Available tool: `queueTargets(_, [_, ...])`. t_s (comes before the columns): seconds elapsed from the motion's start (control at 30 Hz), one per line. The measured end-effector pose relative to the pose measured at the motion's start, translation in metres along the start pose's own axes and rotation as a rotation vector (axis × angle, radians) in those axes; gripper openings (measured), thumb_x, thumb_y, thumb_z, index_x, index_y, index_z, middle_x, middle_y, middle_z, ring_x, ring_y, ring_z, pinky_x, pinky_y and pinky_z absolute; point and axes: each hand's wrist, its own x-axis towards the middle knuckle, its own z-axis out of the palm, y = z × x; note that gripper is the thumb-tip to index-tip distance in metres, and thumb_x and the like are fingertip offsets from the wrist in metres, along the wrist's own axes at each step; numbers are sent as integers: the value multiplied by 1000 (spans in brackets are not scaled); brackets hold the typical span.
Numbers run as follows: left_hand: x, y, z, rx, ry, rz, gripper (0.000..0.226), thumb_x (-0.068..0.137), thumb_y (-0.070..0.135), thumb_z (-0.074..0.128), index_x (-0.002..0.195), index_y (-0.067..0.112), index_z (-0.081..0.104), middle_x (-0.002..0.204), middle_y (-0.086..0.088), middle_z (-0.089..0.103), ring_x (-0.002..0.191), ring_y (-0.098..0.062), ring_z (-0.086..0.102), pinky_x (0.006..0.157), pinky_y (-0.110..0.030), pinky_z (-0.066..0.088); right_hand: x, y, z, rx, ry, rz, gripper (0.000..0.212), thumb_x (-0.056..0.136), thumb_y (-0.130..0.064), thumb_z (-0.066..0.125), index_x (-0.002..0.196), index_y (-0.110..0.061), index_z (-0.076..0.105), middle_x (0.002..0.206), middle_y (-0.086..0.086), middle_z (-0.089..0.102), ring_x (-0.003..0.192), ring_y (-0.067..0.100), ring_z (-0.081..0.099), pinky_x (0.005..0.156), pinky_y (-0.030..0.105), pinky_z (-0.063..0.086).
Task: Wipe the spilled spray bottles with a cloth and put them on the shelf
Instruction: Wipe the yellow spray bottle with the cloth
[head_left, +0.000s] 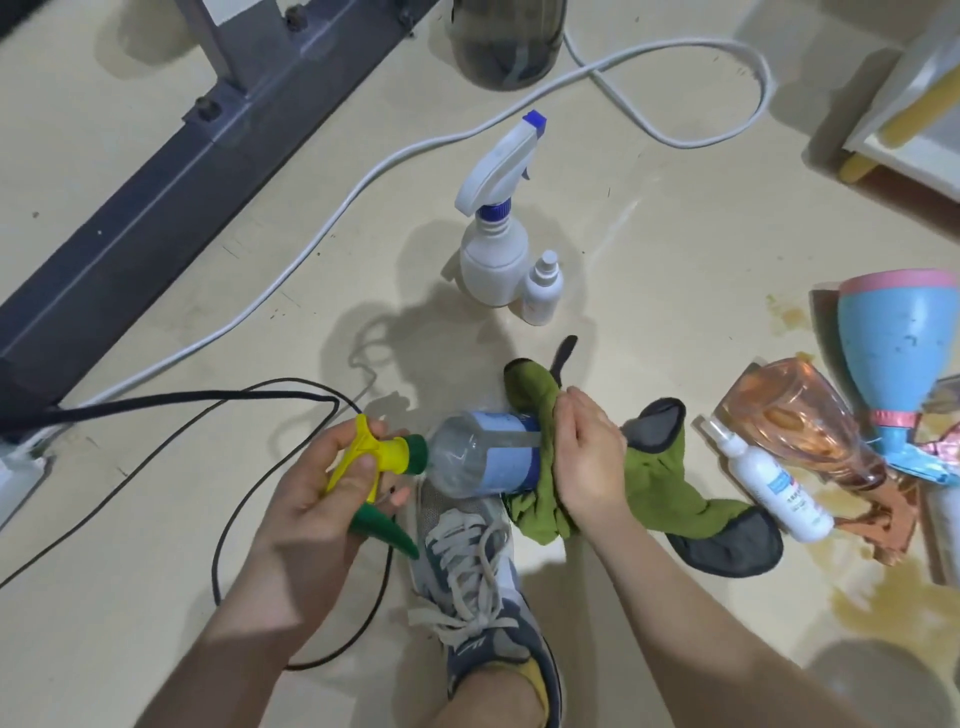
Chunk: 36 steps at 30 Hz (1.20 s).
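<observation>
My left hand (332, 483) grips the yellow and green trigger head of a clear spray bottle with a blue label (483, 454), held sideways above my shoe. My right hand (587, 457) presses a green cloth (649, 493) around the bottle's base. A white spray bottle with a blue nozzle (493, 228) stands upright on the floor beyond, with a small white spray bottle (543, 288) beside it. At the right lie another small white spray bottle (769, 480), a clear orange-tinted bottle (795, 421) and a blue bottle with pink trim (893, 353).
Brownish spilled liquid (878, 608) stains the floor at the right. A white cable (363, 182) and a black cable (223, 530) cross the floor. A dark metal frame (171, 171) runs along the left. A white shelf corner (914, 114) is at the top right. My shoe (478, 587) is below the bottle.
</observation>
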Motion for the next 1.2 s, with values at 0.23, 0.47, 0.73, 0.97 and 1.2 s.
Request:
queueTargets(0.23, [2, 3, 13, -265, 221, -142, 30, 101, 4, 43, 125, 16, 55, 107, -28, 66, 94, -38, 69, 83, -44, 58, -61, -35, 28, -140, -102, -564, 39, 100, -33, 41, 134, -23, 58, 146, -7, 50, 141, 8, 36, 118, 34, 17])
queueTargets(0.47, [-4, 6, -4, 304, -58, 60, 40, 85, 47, 63, 116, 23, 64, 108, 5, 70, 104, -9, 64, 96, -33, 45, 18, -16, 15, -35, -50, -406, 23, 99, -24, 44, 85, -23, 62, 75, -14, 57, 73, 8, 54, 73, 46, 48])
queueTargets(0.73, [11, -14, -44, 1004, -116, 494, 65, 75, 6, 76, 126, 41, 57, 125, 25, 59, 117, 7, 54, 95, -10, 41, 25, -16, 10, 161, -95, -70, 40, 102, -29, 42, 64, -16, 41, 61, -8, 41, 59, 8, 36, 61, 33, 33])
queueTargets(0.97, [-7, -22, -13, 988, 16, 177, 52, 80, 70, 44, 68, 25, 66, 57, 11, 66, 51, -5, 61, 61, -28, 51, -35, -45, 26, 121, -264, -357, 40, 98, -37, 43, 128, -22, 64, 143, -17, 49, 144, 2, 31, 119, 34, 17])
queueTargets(1.2, [-8, -12, 10, 30, 224, -277, 30, 97, 22, 53, 87, -5, 61, 58, -11, 61, 39, -17, 52, 34, -18, 34, 44, -40, 46, 149, -307, -159, 27, 96, -37, 44, 98, -28, 69, 101, -13, 69, 100, 9, 60, 101, 37, 45])
